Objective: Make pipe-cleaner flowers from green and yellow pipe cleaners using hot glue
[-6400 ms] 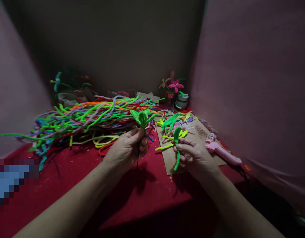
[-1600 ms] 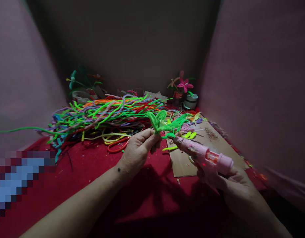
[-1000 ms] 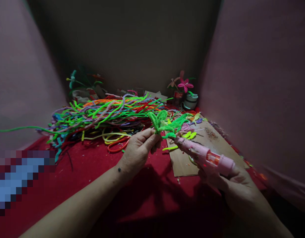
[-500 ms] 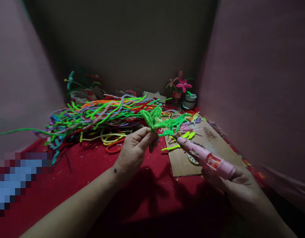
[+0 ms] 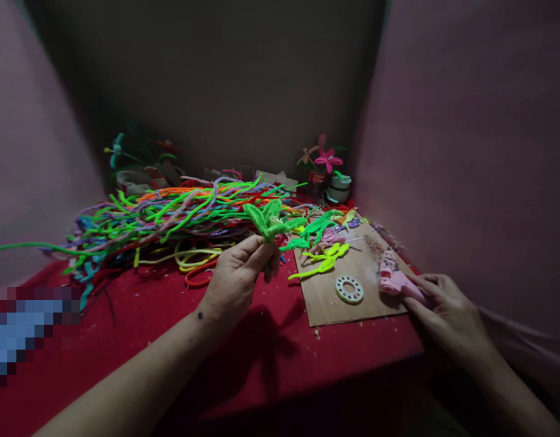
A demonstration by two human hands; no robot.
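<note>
Pinched by its base in my left hand (image 5: 243,267) is a green pipe-cleaner flower (image 5: 273,223), petals spread upward, with small pale stamens at its centre. My right hand (image 5: 448,306) has its fingers closed round the handle of a pink glue gun (image 5: 393,276), low over the right side of a cardboard sheet (image 5: 325,308). The gun's nozzle points away from me and dark residue marks its top. Between the hands, yellow-green leaf shapes (image 5: 332,261) and a round white tape spool with holes (image 5: 349,289) lie on the cardboard.
A large heap of coloured pipe cleaners (image 5: 184,209) spreads over the left and back of the red-covered table (image 5: 170,340). Behind the cardboard stand a pink flower (image 5: 329,160) and a small pale pot (image 5: 340,188). Pinkish walls (image 5: 466,152) rise on both sides.
My right hand has moved the glue gun away from the flower, to the right and down toward the cardboard. My left hand still holds the flower. The view has shifted slightly.
</note>
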